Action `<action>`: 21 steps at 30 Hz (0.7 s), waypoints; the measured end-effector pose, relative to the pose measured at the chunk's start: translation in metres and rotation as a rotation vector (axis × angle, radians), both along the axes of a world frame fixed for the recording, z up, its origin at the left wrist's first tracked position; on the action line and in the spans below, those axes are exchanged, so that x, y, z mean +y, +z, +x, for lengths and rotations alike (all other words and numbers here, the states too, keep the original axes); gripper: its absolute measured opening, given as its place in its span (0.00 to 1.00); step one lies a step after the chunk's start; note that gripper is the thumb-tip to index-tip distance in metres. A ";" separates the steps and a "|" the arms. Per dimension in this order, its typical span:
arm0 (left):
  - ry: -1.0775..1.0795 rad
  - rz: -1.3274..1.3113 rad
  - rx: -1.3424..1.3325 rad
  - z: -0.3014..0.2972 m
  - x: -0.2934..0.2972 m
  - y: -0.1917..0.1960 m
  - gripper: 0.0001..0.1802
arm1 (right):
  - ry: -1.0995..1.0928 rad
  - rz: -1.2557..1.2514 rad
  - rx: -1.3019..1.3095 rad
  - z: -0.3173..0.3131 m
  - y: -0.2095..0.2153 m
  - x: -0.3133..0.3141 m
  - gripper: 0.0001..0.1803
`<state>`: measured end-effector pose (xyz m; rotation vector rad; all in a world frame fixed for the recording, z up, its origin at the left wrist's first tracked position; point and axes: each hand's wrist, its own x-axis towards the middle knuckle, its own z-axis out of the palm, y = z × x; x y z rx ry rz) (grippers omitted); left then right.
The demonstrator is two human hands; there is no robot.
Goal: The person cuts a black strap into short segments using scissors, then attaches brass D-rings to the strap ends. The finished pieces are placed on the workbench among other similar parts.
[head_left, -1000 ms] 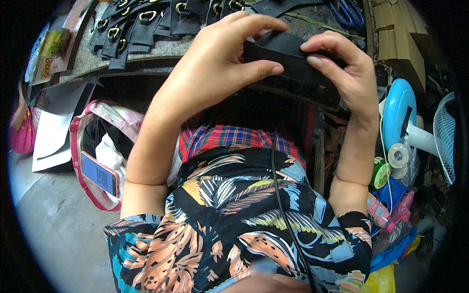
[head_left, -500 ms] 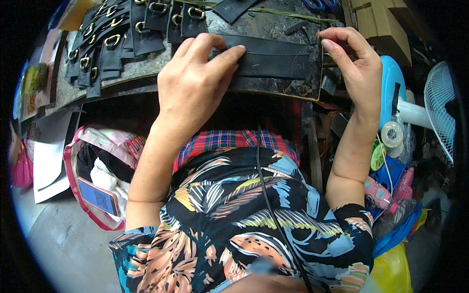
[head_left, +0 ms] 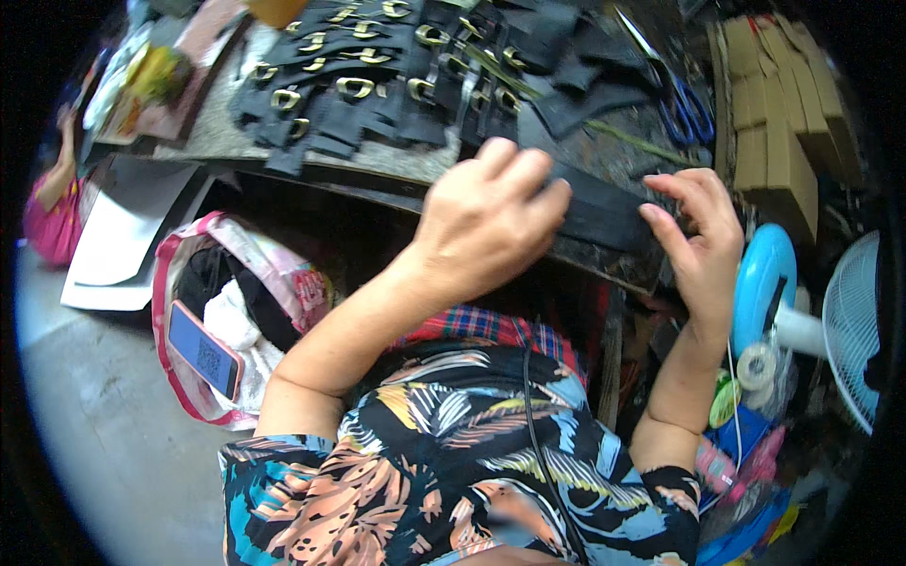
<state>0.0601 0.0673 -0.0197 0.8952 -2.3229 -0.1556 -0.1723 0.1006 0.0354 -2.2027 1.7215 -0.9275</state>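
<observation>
A wide black leather strip (head_left: 604, 212) lies at the front right edge of the worktable (head_left: 377, 184). My left hand (head_left: 495, 208) is closed at its left end, fingers curled and thumb on top; the fingertips are partly hidden. At the strip's right end is my right hand (head_left: 703, 236), with thumb and forefinger curved and a gap between them. The thumb tip is beside the strip's end; whether it touches cannot be made out. Beyond my left hand lie several black leather straps with gold buckles (head_left: 354, 88), close together in rows.
Blue-handled scissors (head_left: 684, 108) lie at the back right, near black leather pieces (head_left: 595, 90) and a thin green strip (head_left: 642, 141). Cardboard boxes (head_left: 774, 141) stand right of the table. A white fan (head_left: 849, 330) is beside my right arm. A bag with a phone (head_left: 203, 349) sits at lower left.
The view has shifted, bringing more of the tabletop and the scissors into sight. My hands are closer together over the strip, and my right thumb and forefinger have spread apart.
</observation>
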 end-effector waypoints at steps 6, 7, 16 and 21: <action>-0.097 0.019 0.096 -0.007 -0.010 0.002 0.18 | 0.358 -0.192 0.050 0.036 0.038 -0.109 0.07; -0.099 0.045 0.090 -0.007 -0.010 0.001 0.16 | 0.409 -0.227 0.025 0.045 0.040 -0.135 0.07; -0.121 0.062 0.160 -0.006 -0.012 -0.002 0.14 | 0.448 -0.132 0.463 0.150 0.012 -0.268 0.16; -0.119 0.076 0.171 -0.005 -0.012 -0.003 0.15 | 0.423 0.116 0.606 0.171 0.011 -0.277 0.12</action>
